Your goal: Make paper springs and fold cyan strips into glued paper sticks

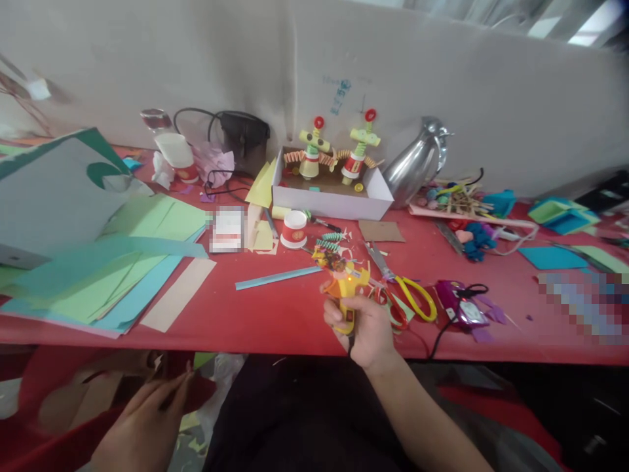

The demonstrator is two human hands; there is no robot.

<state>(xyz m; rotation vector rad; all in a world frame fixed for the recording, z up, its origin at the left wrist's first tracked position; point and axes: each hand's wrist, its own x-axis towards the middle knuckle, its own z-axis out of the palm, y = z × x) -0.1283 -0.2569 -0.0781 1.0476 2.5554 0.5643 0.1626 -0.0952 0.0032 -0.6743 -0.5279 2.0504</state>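
Note:
My right hand (371,328) is wrapped round the grip of a yellow glue gun (350,288) above the table's front edge. A small orange light shows on the gun, and its nozzle end is blurred among colourful scraps. My left hand (147,419) is low at the left, below the table edge, over a red-rimmed opening. Its fingertips look apart, with a small pale bit near them that I cannot make out. Scissors with yellow handles (417,298) and red-handled scissors (396,308) lie just right of the glue gun. A paper cup (293,229) stands behind it.
Two paper-cup figures (310,157) stand in a white box (334,202). Behind are a steel jug (415,160) and a black bag (243,141). Coloured paper sheets (147,229) cover the left. A purple device (462,307) with a black cable lies right.

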